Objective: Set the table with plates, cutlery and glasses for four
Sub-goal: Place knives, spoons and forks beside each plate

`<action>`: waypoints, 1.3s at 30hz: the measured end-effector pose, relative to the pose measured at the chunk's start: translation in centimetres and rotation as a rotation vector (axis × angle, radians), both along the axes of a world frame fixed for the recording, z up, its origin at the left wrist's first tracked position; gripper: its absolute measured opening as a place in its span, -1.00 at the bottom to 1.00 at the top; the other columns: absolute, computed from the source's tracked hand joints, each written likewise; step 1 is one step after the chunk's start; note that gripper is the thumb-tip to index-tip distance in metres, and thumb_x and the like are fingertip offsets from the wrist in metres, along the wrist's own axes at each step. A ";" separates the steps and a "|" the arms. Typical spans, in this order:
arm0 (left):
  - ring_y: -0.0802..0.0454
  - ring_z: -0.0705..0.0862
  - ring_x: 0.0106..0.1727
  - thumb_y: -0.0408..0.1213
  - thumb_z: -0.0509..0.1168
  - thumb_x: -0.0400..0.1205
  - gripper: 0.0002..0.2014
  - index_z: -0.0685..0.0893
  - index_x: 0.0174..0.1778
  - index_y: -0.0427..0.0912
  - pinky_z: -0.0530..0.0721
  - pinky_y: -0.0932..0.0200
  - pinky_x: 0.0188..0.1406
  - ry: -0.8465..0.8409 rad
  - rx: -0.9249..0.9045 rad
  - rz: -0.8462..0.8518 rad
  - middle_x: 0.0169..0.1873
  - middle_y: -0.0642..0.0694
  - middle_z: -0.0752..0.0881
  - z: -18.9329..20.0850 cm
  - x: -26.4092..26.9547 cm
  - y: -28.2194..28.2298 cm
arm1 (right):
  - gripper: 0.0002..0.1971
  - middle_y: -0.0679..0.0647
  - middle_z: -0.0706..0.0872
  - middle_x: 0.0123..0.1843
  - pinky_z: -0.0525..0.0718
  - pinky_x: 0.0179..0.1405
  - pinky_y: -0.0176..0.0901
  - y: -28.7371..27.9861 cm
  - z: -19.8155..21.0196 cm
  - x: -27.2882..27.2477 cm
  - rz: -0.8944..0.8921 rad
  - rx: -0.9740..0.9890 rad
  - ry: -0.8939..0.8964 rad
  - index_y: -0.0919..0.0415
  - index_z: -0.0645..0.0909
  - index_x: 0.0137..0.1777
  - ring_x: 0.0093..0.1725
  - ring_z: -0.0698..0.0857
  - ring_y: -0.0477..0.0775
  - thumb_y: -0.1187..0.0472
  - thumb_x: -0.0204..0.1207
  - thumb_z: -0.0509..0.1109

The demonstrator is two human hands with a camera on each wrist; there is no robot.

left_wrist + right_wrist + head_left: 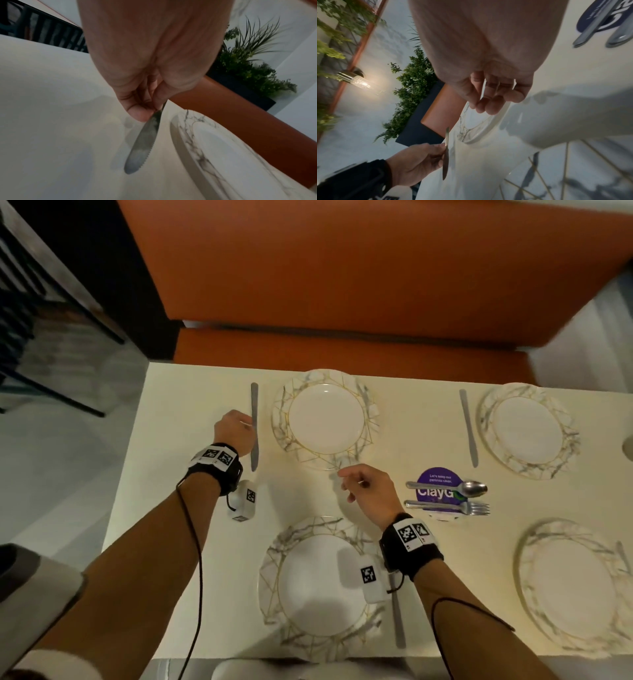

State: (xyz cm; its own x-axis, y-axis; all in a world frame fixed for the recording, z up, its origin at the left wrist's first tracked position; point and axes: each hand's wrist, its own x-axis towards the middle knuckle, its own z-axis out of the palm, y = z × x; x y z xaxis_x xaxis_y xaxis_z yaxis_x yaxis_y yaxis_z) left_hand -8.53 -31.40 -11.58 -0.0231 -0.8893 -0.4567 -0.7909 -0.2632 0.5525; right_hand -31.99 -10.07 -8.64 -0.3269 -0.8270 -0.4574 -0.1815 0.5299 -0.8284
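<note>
At the far left of the desk (191, 542), the left hand (234, 428) pinches a knife (254, 426) by its middle, thumb and fingers (137, 113) closed on the metal. The knife lies lengthwise just left of the far-left plate (327, 419); whether it rests fully on the desk cannot be told. The right hand (368, 491) hovers between the far-left plate and the near-left plate (318, 587), fingers (493, 106) loosely curled, holding nothing. A second knife (397, 618) lies just right of the near-left plate, partly hidden by the right wrist. A third knife (468, 428) lies left of the far-right plate (527, 429). A spoon (448, 487) and fork (448, 506) rest across a purple coaster (440, 475) at the centre. The near-right plate (575, 587) sits by the right edge. An orange bench (342, 285) stands beyond the desk.
</note>
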 end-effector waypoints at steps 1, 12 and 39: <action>-0.29 0.81 0.13 -0.35 0.33 0.70 -0.81 0.75 0.20 -0.18 0.82 -0.07 0.14 -0.007 0.012 -0.008 0.19 -0.24 0.81 -0.4 -0.2 -0.4 | -0.74 -0.02 0.83 -0.21 0.72 -0.16 -0.08 0.0 -0.2 -0.3 -0.016 0.005 0.005 -0.03 0.82 -0.02 -0.34 0.73 0.05 0.34 0.66 0.38; -0.29 0.75 0.14 -0.34 0.43 0.68 -0.81 0.71 0.18 -0.30 0.76 -0.04 0.13 0.013 -0.141 -0.018 0.16 -0.31 0.75 -2.1 -1.6 -1.2 | -0.74 -0.02 0.83 -0.21 0.72 -0.21 -0.15 0.3 -1.0 -1.7 -0.087 -0.001 0.024 0.04 0.80 -0.03 -0.31 0.73 0.04 0.39 0.68 0.36; -0.34 0.45 0.32 -0.14 0.47 0.67 -0.51 0.63 0.55 0.12 0.68 -0.24 0.08 -0.285 -0.293 -0.332 0.41 -0.17 0.46 -1.8 -1.3 -0.2 | -0.75 -0.07 0.80 -0.25 0.66 -0.28 -0.30 0.5 -1.3 -2.3 -0.081 -0.009 0.030 0.07 0.80 -0.02 -0.36 0.71 -0.02 0.38 0.69 0.35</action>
State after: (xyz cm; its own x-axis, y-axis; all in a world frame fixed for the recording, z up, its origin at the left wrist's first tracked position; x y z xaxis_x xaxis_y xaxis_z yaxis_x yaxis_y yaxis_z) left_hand -9.87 -31.57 -13.33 -0.2366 -0.9465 -0.2195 -0.9352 0.1605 0.3157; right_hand -34.27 -9.57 -9.91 -0.4069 -0.8014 -0.4385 -0.1634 0.5361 -0.8282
